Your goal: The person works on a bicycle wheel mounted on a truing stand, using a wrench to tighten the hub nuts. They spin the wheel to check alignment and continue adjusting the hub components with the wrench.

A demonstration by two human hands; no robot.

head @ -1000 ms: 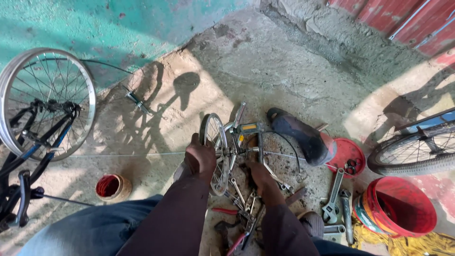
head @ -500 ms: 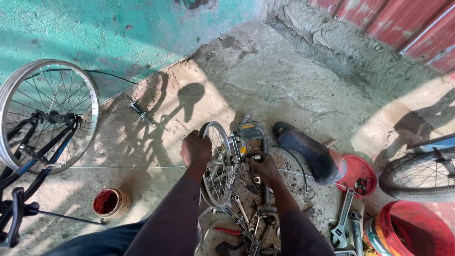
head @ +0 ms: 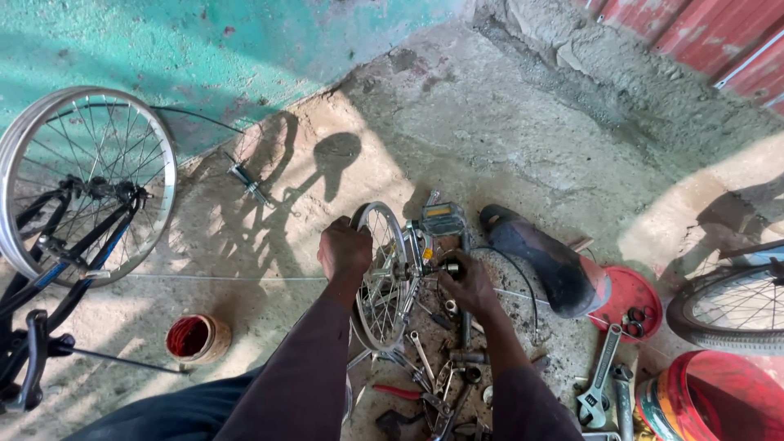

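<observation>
Left hand (head: 345, 249) closed over the rim of the upright wheel (head: 382, 282). Right hand (head: 467, 282), just right of the wheel, closed on its axle (head: 445, 267); wrenches (head: 425, 363) lie below.

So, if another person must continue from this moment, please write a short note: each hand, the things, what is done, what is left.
Left hand: gripping the rim of the small spoked wheel, held upright.
Right hand: closed at the hub axle; whether it holds a tool, I cannot tell.
Spanners lie below the wheel, adjustable wrench to the right.
Done: wheel steadied.
Left: the hub work looks unfinished.
</observation>
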